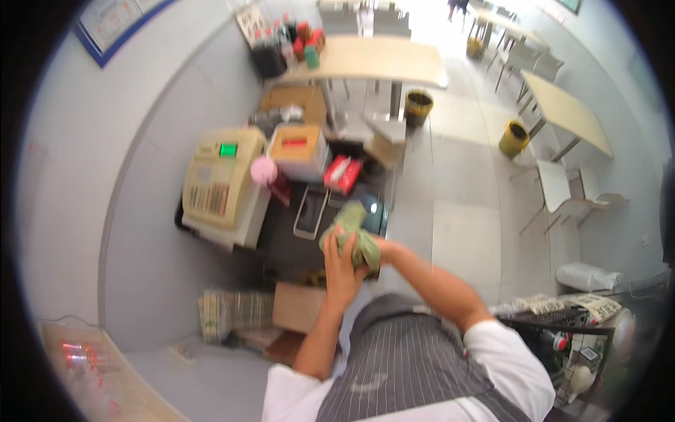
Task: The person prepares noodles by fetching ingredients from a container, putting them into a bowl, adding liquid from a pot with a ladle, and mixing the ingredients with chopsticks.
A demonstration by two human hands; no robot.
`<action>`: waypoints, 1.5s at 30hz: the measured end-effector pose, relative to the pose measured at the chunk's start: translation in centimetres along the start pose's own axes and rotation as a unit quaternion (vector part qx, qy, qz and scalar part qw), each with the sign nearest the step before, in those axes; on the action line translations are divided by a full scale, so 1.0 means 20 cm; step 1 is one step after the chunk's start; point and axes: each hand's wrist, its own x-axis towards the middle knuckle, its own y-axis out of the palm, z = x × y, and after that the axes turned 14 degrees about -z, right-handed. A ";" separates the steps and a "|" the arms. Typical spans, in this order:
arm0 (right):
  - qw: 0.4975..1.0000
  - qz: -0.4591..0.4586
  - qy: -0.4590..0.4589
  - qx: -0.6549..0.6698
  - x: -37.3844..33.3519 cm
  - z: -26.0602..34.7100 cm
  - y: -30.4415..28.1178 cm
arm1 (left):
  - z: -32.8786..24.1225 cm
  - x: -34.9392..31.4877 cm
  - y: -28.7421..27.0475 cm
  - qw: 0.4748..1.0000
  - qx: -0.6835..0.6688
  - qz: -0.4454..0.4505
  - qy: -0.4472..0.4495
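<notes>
A crumpled green cloth (362, 247) is bunched up in front of me, over the near edge of the dark counter (281, 243). My left hand (341, 266) is closed on its left side, fingers pressed into the folds. From the right, my right hand (383, 251) grips the cloth; most of its fingers are hidden behind the fabric. Just beyond the hands lies a smartphone (310, 212) on the counter. A red tissue box (342, 174) sits farther back. Left of the phone stands a cup with a pink lid (264, 171).
A beige cash register (219, 179) stands on the counter's left, beside a white box with a wooden top (299, 144). Below left are a wooden board (302, 307) and stacked goods. Farther off are a long table (373, 58), yellow bins (514, 138) and chairs (559, 184).
</notes>
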 end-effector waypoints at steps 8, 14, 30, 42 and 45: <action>0.559 -0.335 -0.407 -0.640 0.28 0.18 -0.18 | 0.32 -0.13 0.26 0.964 -0.067 0.052 -0.250; 0.481 -0.403 -0.207 -0.751 0.71 0.16 -0.40 | 0.21 -0.17 0.29 0.971 0.024 0.122 -0.204; 0.525 -0.241 -0.275 -0.769 0.47 0.43 -0.34 | 0.35 -0.10 0.48 0.954 0.133 0.120 -0.242; 0.707 0.074 -0.343 -0.614 -0.29 1.01 -0.77 | 0.20 -0.10 0.89 0.819 0.424 -0.221 -0.316; 0.762 0.079 -0.310 -0.563 -0.45 1.19 -1.03 | -0.09 -0.04 1.20 0.891 0.306 -0.236 -0.237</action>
